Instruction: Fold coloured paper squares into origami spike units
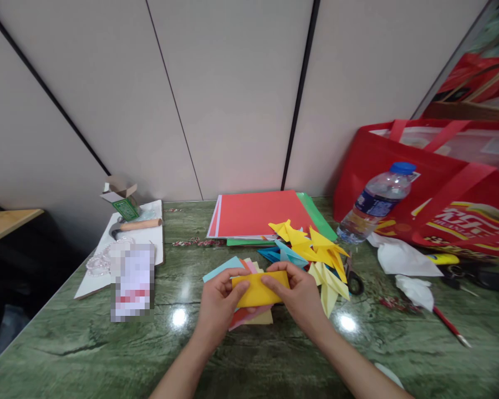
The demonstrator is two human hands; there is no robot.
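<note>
Both hands hold a folded yellow paper (260, 288) just above the green marble table (108, 354). My left hand (218, 302) pinches its left end, thumb on top. My right hand (301, 293) grips its right end, fingers curled over the top edge. Under the paper lies a small stack of coloured sheets (249, 318), with a light blue sheet (222, 268) sticking out at the left. Right of my hands sit several folded paper shapes, yellow (316, 246) and blue (285, 254).
A stack of red and green sheets (258, 213) lies at the back. Scissors (353, 280) rest by the folded shapes. A water bottle (376, 202) leans on a red bag (441, 183). Crumpled tissues (403, 257), a hammer (135, 225) and a small box (122, 199) lie about.
</note>
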